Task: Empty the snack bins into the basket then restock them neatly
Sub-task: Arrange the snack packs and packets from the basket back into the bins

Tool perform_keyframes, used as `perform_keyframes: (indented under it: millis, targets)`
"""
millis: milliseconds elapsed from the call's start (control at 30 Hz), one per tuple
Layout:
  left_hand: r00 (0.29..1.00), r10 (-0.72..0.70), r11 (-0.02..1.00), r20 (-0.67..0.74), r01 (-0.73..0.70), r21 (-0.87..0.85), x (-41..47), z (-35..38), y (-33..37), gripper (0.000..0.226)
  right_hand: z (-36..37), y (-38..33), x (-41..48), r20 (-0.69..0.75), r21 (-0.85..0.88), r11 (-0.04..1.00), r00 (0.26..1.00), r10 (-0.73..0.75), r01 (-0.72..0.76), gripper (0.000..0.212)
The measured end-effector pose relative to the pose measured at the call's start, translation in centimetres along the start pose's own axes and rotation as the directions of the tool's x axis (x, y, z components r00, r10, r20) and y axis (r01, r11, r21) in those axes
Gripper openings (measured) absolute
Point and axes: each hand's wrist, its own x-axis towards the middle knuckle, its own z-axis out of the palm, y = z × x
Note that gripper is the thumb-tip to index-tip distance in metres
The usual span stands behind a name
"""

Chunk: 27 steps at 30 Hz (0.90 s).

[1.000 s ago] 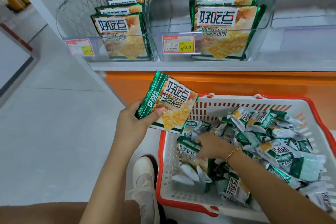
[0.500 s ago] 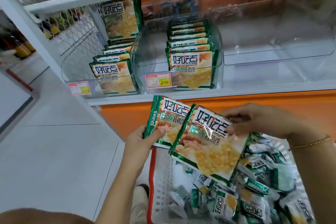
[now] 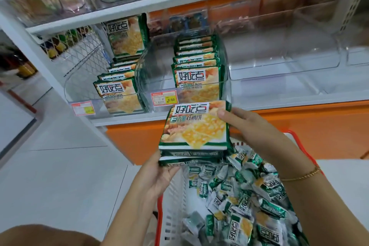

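Packs now flush: L hand, R hand

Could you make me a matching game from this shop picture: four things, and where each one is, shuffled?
1. stack of flat green-and-yellow cracker packs
2. small green-and-silver wrapped snacks
3. thin gold bracelet
4. orange-and-yellow price label

A. front of a clear plastic shelf bin
B. right wrist
C. between the left hand and right hand
D. loose in the white plastic basket with red rim

Pairs: 1-C, 2-D, 3-B, 4-A.
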Motion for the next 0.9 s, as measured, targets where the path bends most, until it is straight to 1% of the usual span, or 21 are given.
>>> perform_keyframes:
  millis: [33, 67, 100, 167, 233, 267, 300, 333, 367, 400, 433, 467, 500, 533, 567, 633, 700, 800, 867, 900]
  targets:
    - [1.0, 0.01, 1.0, 0.012, -0.01, -0.026, -0.1, 0.2, 0.5, 0.019, 0.1, -0.4, -0.2, 0.093, 0.058, 0.998, 0.996, 0.013, -0.018, 0.077]
    - [1.0, 0.022, 0.999, 0.017, -0.022, -0.032, -0.1, 0.4, 1.1, 0.018, 0.2, -0.7, -0.5, 0.169, 0.109, 0.994, 0.986, -0.001, -0.018, 0.06]
    - [0.999, 0.031, 0.999, 0.023, -0.031, -0.021, -0.3, 0.5, 1.8, 0.019, 0.3, -0.9, -0.6, 0.234, 0.168, 0.986, 0.972, -0.028, -0.012, 0.051]
    - [0.998, 0.025, 0.998, 0.058, -0.028, 0.059, -0.8, 0.7, 3.7, 0.022, 0.5, -1.3, -0.6, 0.297, 0.231, 0.973, 0.951, -0.089, 0.018, 0.054]
    - [0.992, -0.005, 0.976, 0.125, -0.023, 0.215, -1.3, 0.7, 6.1, 0.035, 1.2, -1.5, -0.4, 0.301, 0.285, 0.958, 0.945, -0.131, 0.042, 0.051]
    - [0.988, -0.024, 0.946, 0.151, -0.026, 0.322, -1.6, 0.7, 7.5, 0.044, 1.8, -1.7, -0.5, 0.282, 0.303, 0.952, 0.95, -0.136, 0.046, 0.046]
    - [0.984, -0.043, 0.899, 0.171, -0.037, 0.437, -1.9, 0.9, 9.0, 0.051, 2.3, -1.8, -0.3, 0.254, 0.311, 0.949, 0.958, -0.132, 0.049, 0.044]
    - [0.98, -0.06, 0.841, 0.188, -0.052, 0.538, -2.1, 1.0, 10.4, 0.057, 2.9, -1.7, -0.1, 0.241, 0.314, 0.947, 0.96, -0.142, 0.062, 0.046]
    - [0.975, -0.078, 0.792, 0.208, -0.066, 0.606, -2.3, 1.2, 11.8, 0.066, 3.5, -1.8, 0.1, 0.239, 0.311, 0.947, 0.958, -0.157, 0.077, 0.05]
    - [0.967, -0.104, 0.747, 0.233, -0.079, 0.66, -2.4, 1.5, 13.1, 0.08, 4.1, -2.1, 0.3, 0.238, 0.297, 0.95, 0.956, -0.172, 0.097, 0.049]
    - [0.956, -0.137, 0.701, 0.258, -0.091, 0.707, -2.4, 1.6, 14.2, 0.092, 4.7, -2.6, 0.4, 0.222, 0.286, 0.95, 0.956, -0.193, 0.126, 0.041]
    - [0.945, -0.162, 0.659, 0.284, -0.111, 0.744, -2.3, 1.6, 15.1, 0.097, 5.2, -3.0, 0.9, 0.201, 0.274, 0.948, 0.955, -0.218, 0.159, 0.03]
    - [0.937, -0.171, 0.627, 0.304, -0.134, 0.767, -2.3, 1.7, 15.6, 0.098, 5.8, -3.8, 1.2, 0.178, 0.256, 0.949, 0.956, -0.231, 0.182, 0.025]
    - [0.937, -0.152, 0.611, 0.314, -0.16, 0.775, -2.1, 1.7, 16.1, 0.1, 6.2, -4.5, 1.6, 0.152, 0.237, 0.95, 0.958, -0.245, 0.205, 0.026]
    - [0.942, -0.11, 0.618, 0.318, -0.185, 0.764, -1.8, 1.8, 16.4, 0.103, 6.5, -5.0, 2.2, 0.13, 0.217, 0.949, 0.957, -0.259, 0.228, 0.031]
    - [0.947, -0.008, 0.667, 0.32, -0.233, 0.707, -0.8, 1.5, 17.4, 0.099, 6.9, -6.4, 3.6, 0.117, 0.171, 0.956, 0.959, -0.258, 0.237, 0.033]
    - [0.944, 0.05, 0.705, 0.325, -0.264, 0.658, 0.0, 1.1, 18.7, 0.089, 7.3, -7.9, 4.9, 0.183, 0.167, 0.962, 0.952, -0.245, 0.216, 0.033]
    - [0.93, 0.09, 0.697, 0.358, -0.315, 0.644, 1.1, 0.4, 20.6, 0.077, 8.2, -10.1, 7.1, 0.296, 0.14, 0.975, 0.933, -0.206, 0.171, 0.045]
    - [0.925, 0.137, 0.713, 0.354, -0.341, 0.613, 1.9, -0.1, 21.5, 0.075, 9.1, -11.0, 9.3, 0.317, 0.159, 0.982, 0.936, -0.152, 0.105, 0.042]
    - [0.921, 0.164, 0.738, 0.353, -0.352, 0.576, 2.3, -0.3, 22.0, 0.073, 9.6, -11.4, 10.4, 0.32, 0.167, 0.984, 0.94, -0.118, 0.067, 0.043]
